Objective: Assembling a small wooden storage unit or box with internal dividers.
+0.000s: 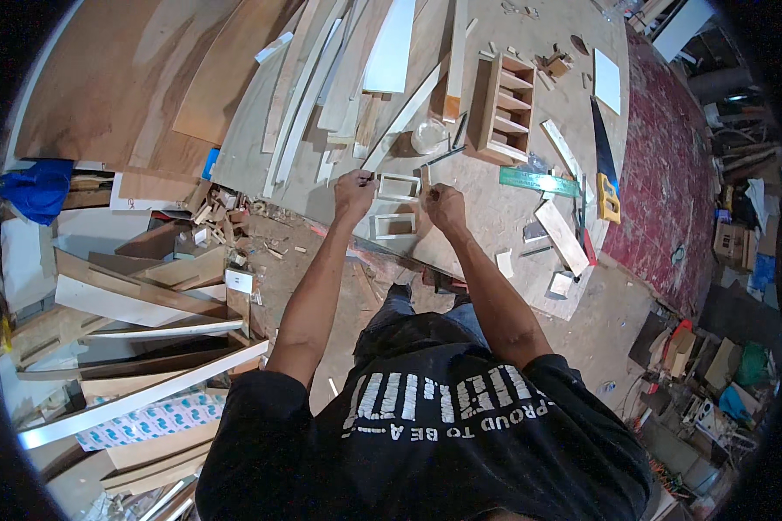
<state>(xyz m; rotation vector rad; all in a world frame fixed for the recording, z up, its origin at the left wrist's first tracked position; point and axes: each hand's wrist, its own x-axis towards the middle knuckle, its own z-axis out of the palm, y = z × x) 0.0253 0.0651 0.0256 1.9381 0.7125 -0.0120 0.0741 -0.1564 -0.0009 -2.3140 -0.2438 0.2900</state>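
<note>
Two small rectangular wooden frames lie near the front edge of the worktable, an upper frame and a lower frame. My left hand is closed at the left end of the upper frame; what its fingertips pinch is too small to make out. On the other side, my right hand grips a short wooden strip that stands up past the fingers, close to the upper frame's right end. A clear round container sits just beyond, beside a thin dark tool.
A divided wooden box stands to the right on the worktable. Further right lie a green ruler and a yellow-handled handsaw. Long boards cover the far left. Wood offcuts are heaped at left.
</note>
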